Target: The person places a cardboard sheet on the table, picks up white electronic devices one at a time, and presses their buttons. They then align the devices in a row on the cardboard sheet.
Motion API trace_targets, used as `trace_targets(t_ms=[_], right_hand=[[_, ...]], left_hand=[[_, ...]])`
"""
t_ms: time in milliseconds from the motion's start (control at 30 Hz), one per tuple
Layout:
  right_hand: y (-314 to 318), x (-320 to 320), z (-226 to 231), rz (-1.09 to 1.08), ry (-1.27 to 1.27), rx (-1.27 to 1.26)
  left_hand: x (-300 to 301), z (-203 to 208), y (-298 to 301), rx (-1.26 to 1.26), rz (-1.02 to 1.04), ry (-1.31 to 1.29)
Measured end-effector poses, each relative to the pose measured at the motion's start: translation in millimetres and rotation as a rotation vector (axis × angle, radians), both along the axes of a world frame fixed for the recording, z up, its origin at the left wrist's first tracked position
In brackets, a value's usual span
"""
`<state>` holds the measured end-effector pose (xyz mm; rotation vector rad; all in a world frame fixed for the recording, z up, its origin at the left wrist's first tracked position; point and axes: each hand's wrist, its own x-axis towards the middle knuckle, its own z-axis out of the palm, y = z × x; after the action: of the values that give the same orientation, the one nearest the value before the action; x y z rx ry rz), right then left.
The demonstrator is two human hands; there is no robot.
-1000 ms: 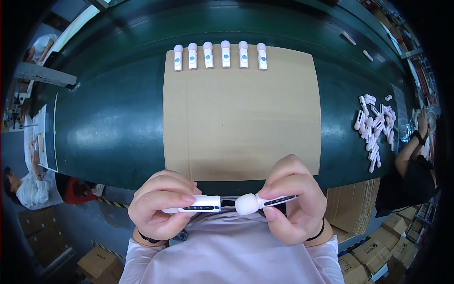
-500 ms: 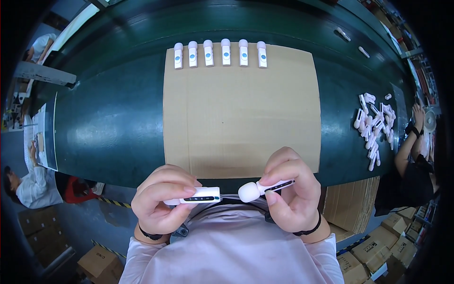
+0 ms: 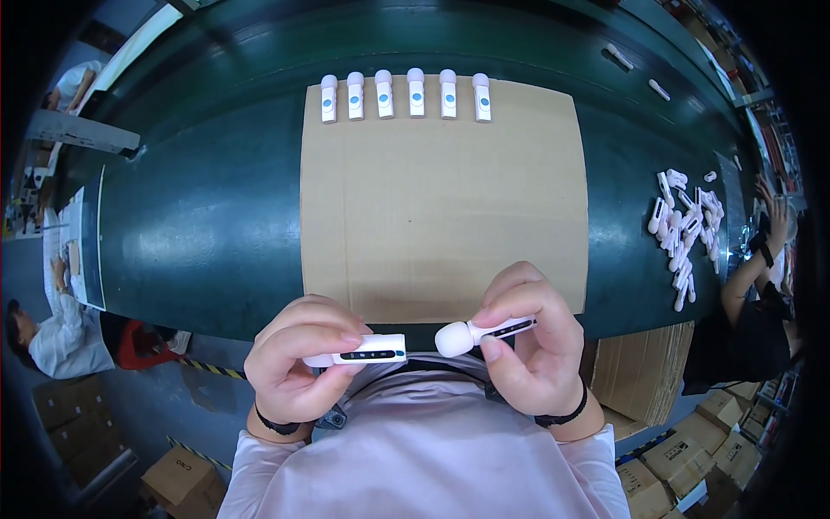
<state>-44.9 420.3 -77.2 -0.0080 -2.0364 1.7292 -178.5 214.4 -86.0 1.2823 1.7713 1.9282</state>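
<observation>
Between the thumb and fingers of my left hand (image 3: 304, 362) is a small white wand massager (image 3: 396, 341), lying sideways with its dark panel up and its square end pointing right. Its rounded end is partly hidden by my fingers. My right hand (image 3: 538, 350) pinches a second wand massager (image 3: 453, 339) by its body, the round pale head pointing left toward the first one. A gap separates the two. Both hands are just in front of my body, at the near edge of a cardboard sheet (image 3: 450, 199). Along its far edge stands a row of several similar wand massagers (image 3: 417, 95) showing blue dots.
A loose pile of wand massagers (image 3: 676, 227) lies right of the cardboard on the green table (image 3: 199, 216). Two more pieces (image 3: 659, 90) rest at the far right. A co-worker's hand (image 3: 776, 218) is past the pile; another person (image 3: 73, 342) sits at left. Cartons (image 3: 679, 454) stand at lower right.
Both hands have risen slightly away from my body, each still holding its wand massager. My left one has shifted a little right. The co-worker's hand at right has moved down and its fingers spread.
</observation>
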Motion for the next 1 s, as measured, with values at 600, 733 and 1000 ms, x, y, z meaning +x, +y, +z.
trace_targets(t_ms=[600,733,1000], right_hand=[[-2.2,-1.8,-1.5,0.016,-0.145,-0.060],[-4.5,-1.7,-3.9,-0.002,-0.127,-0.034],[-7.8,-2.3,-1.1,-0.060,-0.093,0.099]], left_hand=[[-1.6,-2.2,0.7,-0.090,0.051,-0.049],[-1.4,-3.3,0.8,-0.094,0.055,-0.052],[-0.5,-3.0,0.3,-0.106,0.036,-0.068]])
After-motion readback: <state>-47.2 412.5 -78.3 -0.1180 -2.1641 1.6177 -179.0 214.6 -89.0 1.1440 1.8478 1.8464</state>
